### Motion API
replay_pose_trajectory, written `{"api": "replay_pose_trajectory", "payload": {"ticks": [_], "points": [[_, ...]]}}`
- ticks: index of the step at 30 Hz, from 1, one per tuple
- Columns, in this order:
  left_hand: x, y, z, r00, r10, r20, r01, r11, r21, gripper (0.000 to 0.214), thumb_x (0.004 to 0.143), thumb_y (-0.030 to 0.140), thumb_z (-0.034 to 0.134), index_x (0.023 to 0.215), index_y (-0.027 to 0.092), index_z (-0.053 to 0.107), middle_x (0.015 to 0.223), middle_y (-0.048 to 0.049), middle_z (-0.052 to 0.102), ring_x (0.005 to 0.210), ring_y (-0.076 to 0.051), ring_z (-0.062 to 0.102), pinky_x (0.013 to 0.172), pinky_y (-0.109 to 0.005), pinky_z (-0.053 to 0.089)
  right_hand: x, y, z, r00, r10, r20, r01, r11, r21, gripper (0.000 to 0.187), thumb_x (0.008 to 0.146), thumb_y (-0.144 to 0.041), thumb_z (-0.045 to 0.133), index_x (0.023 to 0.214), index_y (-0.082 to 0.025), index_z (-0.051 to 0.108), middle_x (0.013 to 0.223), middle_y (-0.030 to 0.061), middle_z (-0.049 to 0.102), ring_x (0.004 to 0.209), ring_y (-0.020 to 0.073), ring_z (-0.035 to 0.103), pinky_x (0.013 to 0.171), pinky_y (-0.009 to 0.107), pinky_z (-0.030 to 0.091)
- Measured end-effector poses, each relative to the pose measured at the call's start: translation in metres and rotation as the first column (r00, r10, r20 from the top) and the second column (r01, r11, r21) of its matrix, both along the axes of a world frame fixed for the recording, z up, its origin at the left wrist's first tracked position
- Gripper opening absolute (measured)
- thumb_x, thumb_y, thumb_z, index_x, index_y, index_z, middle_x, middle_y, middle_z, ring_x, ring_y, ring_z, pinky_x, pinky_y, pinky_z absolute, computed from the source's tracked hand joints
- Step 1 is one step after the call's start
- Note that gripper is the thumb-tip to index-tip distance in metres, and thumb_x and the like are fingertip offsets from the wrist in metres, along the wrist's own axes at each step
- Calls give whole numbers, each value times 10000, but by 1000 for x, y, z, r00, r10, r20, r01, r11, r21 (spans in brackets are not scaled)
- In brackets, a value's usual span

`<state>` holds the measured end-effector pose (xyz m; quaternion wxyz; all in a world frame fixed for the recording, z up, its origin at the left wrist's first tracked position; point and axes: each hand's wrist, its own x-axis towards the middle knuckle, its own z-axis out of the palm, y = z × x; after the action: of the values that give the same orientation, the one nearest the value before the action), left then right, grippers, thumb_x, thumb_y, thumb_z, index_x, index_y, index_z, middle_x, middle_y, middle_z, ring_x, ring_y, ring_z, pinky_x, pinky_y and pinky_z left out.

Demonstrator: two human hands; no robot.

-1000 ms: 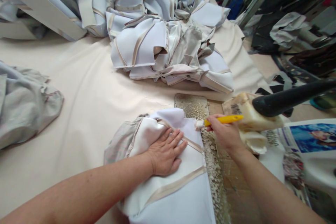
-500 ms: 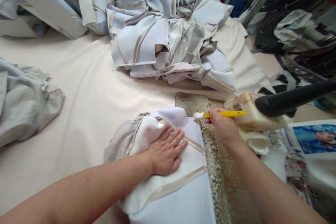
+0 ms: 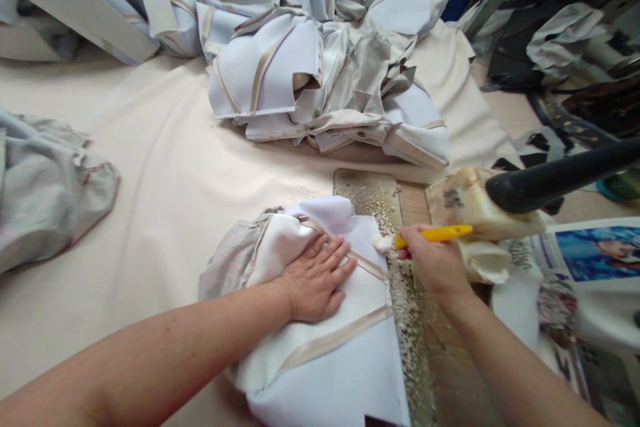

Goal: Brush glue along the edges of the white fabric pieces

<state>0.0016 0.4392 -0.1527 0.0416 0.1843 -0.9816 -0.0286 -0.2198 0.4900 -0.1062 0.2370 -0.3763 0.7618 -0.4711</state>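
Far left, a crumpled grey garment (image 3: pixel 50 197) lies on the cream table cover (image 3: pixel 165 167), well apart from the action. Moving in, the left hand (image 3: pixel 315 280) is pressed flat, fingers spread, holding down the white fabric piece (image 3: pixel 330 347) with its beige tape strips, right at the near edge of the table. That fabric looks soft and light, floppy at the folds, so it likely slides on the smooth cover unless pinned; a flat palm beside the taped edge, as here, seems the safest place to hold it.

Just to the right, the brush (image 3: pixel 425 235) with its yellow handle sits pinched in the right hand (image 3: pixel 435 267), fingers closed round it, white bristles touching the fabric's upper right corner. Beneath runs a crusted, speckled board (image 3: pixel 407 333), rough with dried residue.

Next right, a glue-caked tub (image 3: pixel 470 207) stands by the hand; what's inside I cannot tell, as a black handle (image 3: pixel 555 177) crosses over it. Printed paper (image 3: pixel 590 253) lies at far right. Behind it all, a heap of pale blue and white pieces (image 3: pixel 310 53) is piled high.
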Motion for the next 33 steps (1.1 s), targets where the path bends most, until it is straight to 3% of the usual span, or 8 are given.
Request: {"api": "replay_pose_trajectory", "payload": {"ticks": [4, 6, 10, 12, 18, 22, 27, 33], "points": [[0, 0, -2, 1000, -9, -18, 9, 1000, -10, 583, 901, 450, 373, 1402, 153, 357, 1508, -139, 225, 1415, -262, 85, 1142, -442, -28, 1, 34, -9, 1000, 12, -15, -10, 995, 97, 242, 742, -351, 528, 571, -186, 576, 448, -18, 543, 469, 136, 516, 485, 234, 399], [0, 0, -2, 1000, -6, -18, 6, 1000, -18, 579, 900, 452, 374, 1397, 155, 366, 1504, -135, 241, 1413, -261, 102, 1144, -444, -20, -1, 29, -10, 1000, 10, -9, -10, 996, 87, 225, 731, -342, 542, 579, -182, 585, 456, -18, 548, 479, 139, 526, 495, 235, 407], [0, 1, 1, 1000, 1, 7, -1, 1000, -26, 582, 901, 460, 371, 1405, 168, 354, 1504, -123, 248, 1410, -263, 124, 1143, -454, 4, -1, -3, -9, 999, -46, 24, 48, 994, -100, 186, 725, -337, 561, 653, -173, 610, 523, -3, 599, 544, 159, 580, 559, 251, 447], [-1, 1, 3, 1000, 5, 16, -5, 1000, -24, 582, 902, 459, 368, 1408, 173, 347, 1506, -120, 243, 1410, -264, 121, 1142, -456, 7, 2, -6, -9, 998, -51, 30, 55, 990, -134, 204, 737, -353, 551, 649, -175, 599, 517, -4, 595, 535, 156, 576, 568, 256, 447], [-2, 0, 2, 1000, 1, 28, 0, 999, -33, 592, 894, 461, 383, 1406, 164, 349, 1505, -132, 242, 1410, -269, 120, 1140, -456, 5, 11, 37, -8, 1000, -8, -23, 8, 1000, 7, 256, 748, -380, 540, 586, -185, 571, 472, -12, 559, 485, 139, 533, 503, 240, 409], [-2, 0, 1, 1000, 3, 24, -2, 999, -43, 600, 894, 465, 381, 1414, 169, 336, 1506, -129, 240, 1411, -266, 115, 1139, -458, 8, 8, 48, -12, 999, 37, -21, -38, 998, -57, 259, 753, -408, 544, 626, -186, 585, 531, -7, 591, 523, 144, 550, 545, 251, 435], [-3, 1, 3, 999, 7, 44, -5, 999, -50, 593, 892, 461, 385, 1409, 175, 342, 1507, -125, 239, 1411, -261, 115, 1139, -457, 15, 5, 61, -17, 996, 75, -42, -72, 995, 71, 277, 760, -412, 547, 594, -193, 584, 462, -15, 548, 450, 140, 504, 461, 247, 389], [-3, 1, 4, 999, 4, 46, -1, 998, -58, 590, 891, 465, 380, 1399, 167, 361, 1504, -129, 245, 1409, -263, 128, 1141, -451, 6, 6, 40, -25, 995, 35, -90, -51, 983, -176, 277, 792, -424, 534, 664, -185, 589, 584, 3, 597, 573, 154, 558, 600, 270, 440]]}}
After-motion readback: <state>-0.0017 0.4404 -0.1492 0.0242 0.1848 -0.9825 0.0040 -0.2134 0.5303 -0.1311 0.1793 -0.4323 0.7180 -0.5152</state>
